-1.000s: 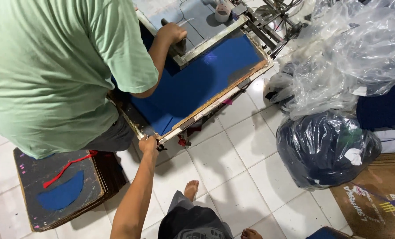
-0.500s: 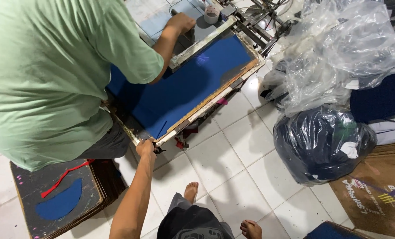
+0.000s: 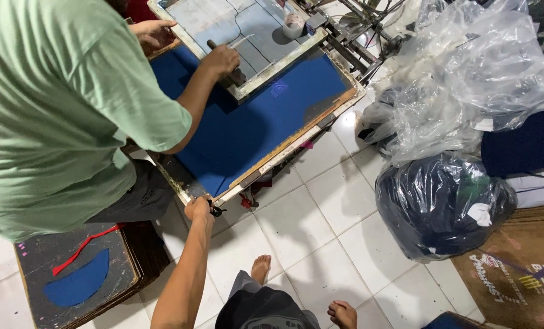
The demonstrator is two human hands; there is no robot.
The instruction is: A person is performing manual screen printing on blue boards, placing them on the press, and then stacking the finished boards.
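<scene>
One left hand (image 3: pixel 199 208) gripping clamp (image 3: pixel 216 211) at blue-cloth board (image 3: pixel 247 131) corner; right hand unseen.

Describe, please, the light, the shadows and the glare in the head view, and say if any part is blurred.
In the head view the light is even and bright; the clear plastic bags show white glare, and the dark bag has small shiny spots. Soft shadows lie on the blue cloth beneath the co-worker's arm and the screen frame. The picture is mostly sharp; the left hand is clear.

single head view, high and steep, down over printing table (image 3: pixel 284 152) and tiled floor (image 3: pixel 320 213)
</scene>
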